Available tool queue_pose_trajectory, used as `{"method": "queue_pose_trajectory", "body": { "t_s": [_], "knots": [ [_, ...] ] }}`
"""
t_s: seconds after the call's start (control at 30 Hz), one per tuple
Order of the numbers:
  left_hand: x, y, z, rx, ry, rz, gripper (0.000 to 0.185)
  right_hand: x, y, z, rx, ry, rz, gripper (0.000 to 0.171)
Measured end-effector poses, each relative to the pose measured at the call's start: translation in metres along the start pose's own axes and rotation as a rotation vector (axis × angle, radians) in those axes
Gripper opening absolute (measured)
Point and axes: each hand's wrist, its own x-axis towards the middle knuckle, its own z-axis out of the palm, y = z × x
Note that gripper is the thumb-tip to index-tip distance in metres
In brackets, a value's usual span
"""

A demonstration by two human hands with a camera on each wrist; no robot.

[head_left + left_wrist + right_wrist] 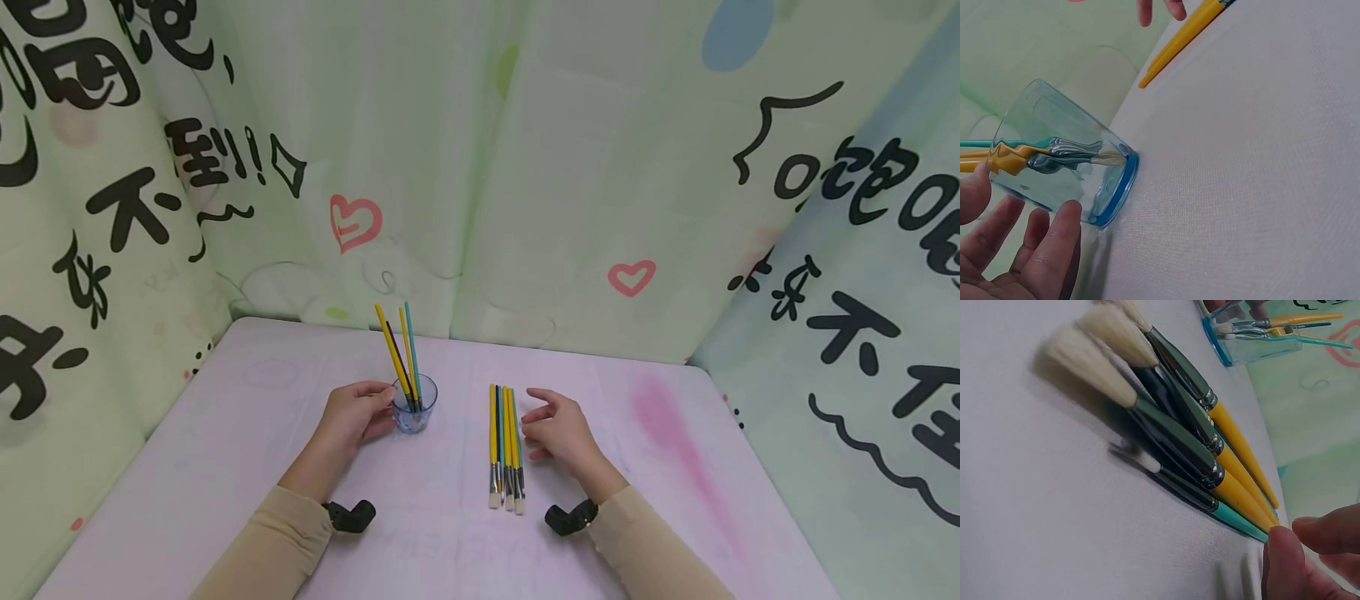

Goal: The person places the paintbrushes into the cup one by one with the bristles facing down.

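Note:
My left hand (358,412) holds the side of a clear bluish cup (413,423), thumb near the rim and fingers along the wall in the left wrist view. Several paintbrushes (393,346) with yellow, teal and dark handles lean in the cup, bristles down. To the right, a row of paintbrushes (492,425) lies side by side on the table, bristles toward me. My right hand (558,429) is just right of that row, fingers loosely bent and holding nothing. In the right wrist view its thumb (1284,556) overlaps the handle ends of the lying brushes.
A pale pink cloth covers the table (262,450), with a darker pink streak on its right. Curtains (480,167) with black lettering and pink hearts hang behind and on both sides. A black wrist device (352,517) is on each arm.

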Motion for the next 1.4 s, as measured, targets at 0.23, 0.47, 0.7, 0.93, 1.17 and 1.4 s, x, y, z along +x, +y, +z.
{"method": "queue_pose_trajectory", "body": {
  "t_s": [0.23,0.47,0.7,0.93,1.17,1.4],
  "knots": [
    [0.002,-0.001,-0.001,-0.001,-0.001,0.0,0.032,0.005,-0.002,0.003,-0.077,-0.005,0.018,0.065],
    [0.003,-0.003,-0.001,-0.001,-0.006,0.006,0.031,0.007,-0.003,0.009,-0.139,0.011,0.049,0.066],
    [0.005,-0.004,-0.002,-0.005,-0.011,0.01,0.031,0.01,-0.006,0.013,-0.207,0.021,0.064,0.067],
    [0.006,-0.003,-0.002,-0.015,-0.016,0.008,0.031,0.006,-0.01,0.015,-0.264,0.027,0.06,0.064],
    [0.006,-0.003,-0.002,-0.026,-0.019,0.004,0.031,0.004,-0.014,0.016,-0.335,0.038,0.063,0.059],
    [0.004,-0.003,-0.002,-0.026,-0.019,0.004,0.031,0.003,-0.02,0.018,-0.445,0.031,0.049,0.056]
  ]
}}
